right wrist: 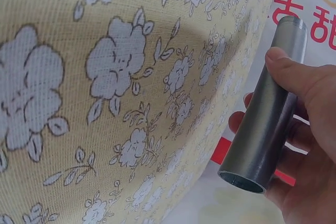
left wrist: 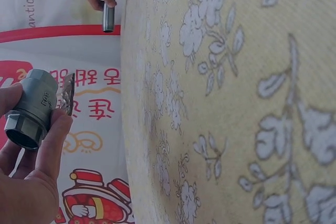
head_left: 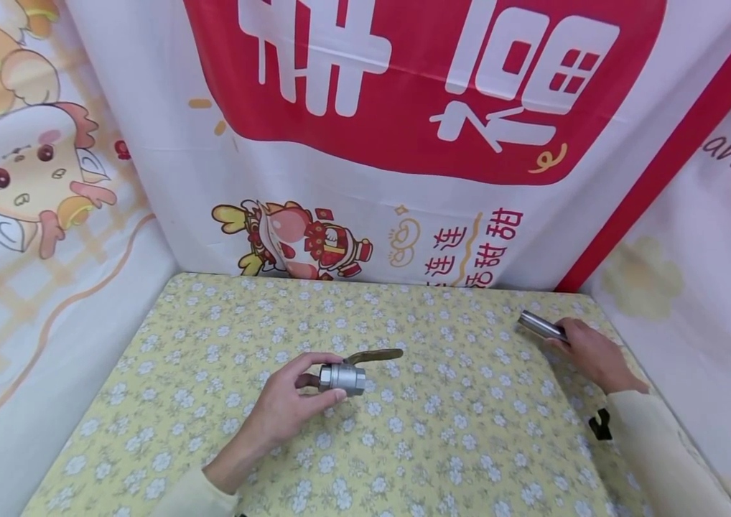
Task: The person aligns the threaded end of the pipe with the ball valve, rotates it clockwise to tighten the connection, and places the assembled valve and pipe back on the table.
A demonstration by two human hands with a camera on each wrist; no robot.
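Left of the table's middle, my left hand [head_left: 288, 398] grips a silver ball valve [head_left: 343, 379] by its body, thumb on one side and fingers on the other. The valve's lever handle [head_left: 375, 355] points to the right and looks brownish. In the left wrist view the hex end of the ball valve [left wrist: 34, 108] faces the camera. Over at the right side, my right hand [head_left: 592, 352] holds a short metal pipe [head_left: 541, 326]. Close up, the pipe [right wrist: 265, 114] is hollow, with thread at its far end; the thumb presses on it and fingers curl round behind.
A pale yellow flowered cloth covers the table [head_left: 443, 416]. Beneath the right forearm lies a small black object [head_left: 600, 424], its kind unclear. Printed fabric [head_left: 398, 158] hangs behind the table and along both sides.
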